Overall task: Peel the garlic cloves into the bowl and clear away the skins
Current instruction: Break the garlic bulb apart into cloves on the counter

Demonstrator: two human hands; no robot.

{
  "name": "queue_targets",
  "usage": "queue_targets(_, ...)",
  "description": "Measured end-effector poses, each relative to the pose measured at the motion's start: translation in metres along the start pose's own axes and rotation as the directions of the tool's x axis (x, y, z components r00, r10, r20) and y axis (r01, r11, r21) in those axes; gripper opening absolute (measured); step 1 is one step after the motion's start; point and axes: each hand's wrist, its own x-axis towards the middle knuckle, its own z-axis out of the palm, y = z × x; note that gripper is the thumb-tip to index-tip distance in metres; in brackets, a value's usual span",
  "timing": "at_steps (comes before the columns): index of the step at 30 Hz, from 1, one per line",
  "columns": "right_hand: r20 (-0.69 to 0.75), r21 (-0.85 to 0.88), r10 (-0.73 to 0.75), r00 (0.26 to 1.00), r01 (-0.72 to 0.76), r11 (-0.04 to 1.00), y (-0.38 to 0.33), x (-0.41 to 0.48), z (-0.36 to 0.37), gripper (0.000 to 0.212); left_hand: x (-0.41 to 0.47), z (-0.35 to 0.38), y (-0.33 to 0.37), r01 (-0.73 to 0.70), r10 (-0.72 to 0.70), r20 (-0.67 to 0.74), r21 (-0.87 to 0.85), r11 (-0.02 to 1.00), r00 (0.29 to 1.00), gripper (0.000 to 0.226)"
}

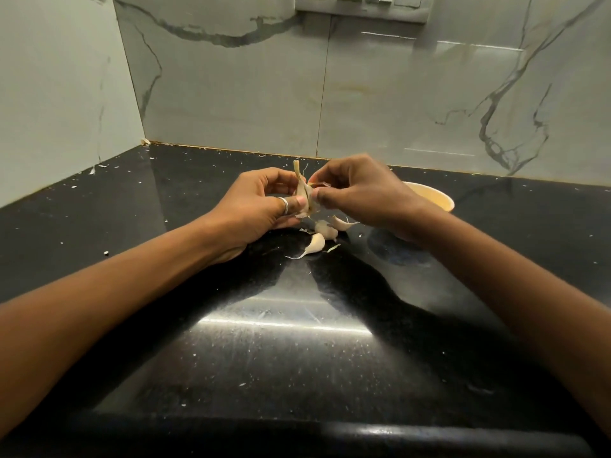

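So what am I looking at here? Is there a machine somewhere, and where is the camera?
No machine: these are a person's two bare hands, filmed by one camera worn on the head, looking forward and down. The left hand, with a ring, and the right hand both pinch a garlic piece with its dry stalk, above a black countertop. Under the hands lie a few loose cloves and scraps of skin. A pale bowl stands behind the right hand, partly hidden; what it holds cannot be seen. Marbled wall tiles are behind.

Loose cloves point(320, 238) on counter point(297, 342) (below hands point(307, 200)), bowl point(433, 200) right.
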Motion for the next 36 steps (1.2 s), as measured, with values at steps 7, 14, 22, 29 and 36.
queue_targets(7, -0.176, 0.05, -0.029, 0.984, 0.038, 0.998, 0.006, -0.013, 0.014, 0.01, -0.005, 0.001, 0.002, -0.035, 0.033, 0.034, 0.06, 0.998, 0.999, 0.023)
queue_targets(14, -0.276, 0.007, -0.077, 0.958, 0.082, 0.997, 0.005, -0.017, 0.021, 0.009, -0.007, 0.001, 0.004, -0.073, 0.065, 0.071, 0.107, 0.992, 0.995, 0.027)
queue_targets(22, -0.315, -0.073, -0.141, 0.939, 0.124, 0.99, 0.004, -0.017, 0.026, 0.005, -0.005, 0.0, 0.0, -0.13, 0.114, 0.084, 0.219, 0.967, 0.99, 0.025)
queue_targets(29, -0.313, 0.059, -0.03, 0.949, 0.051, 0.997, 0.003, -0.017, 0.022, 0.006, -0.006, 0.001, 0.003, -0.091, 0.08, 0.088, 0.124, 0.988, 0.993, 0.03)
queue_targets(36, -0.209, 0.441, 0.154, 0.966, -0.047, 0.896, 0.007, -0.016, 0.019, 0.012, -0.005, 0.001, 0.004, -0.052, 0.047, 0.05, 0.093, 0.994, 0.998, 0.027)
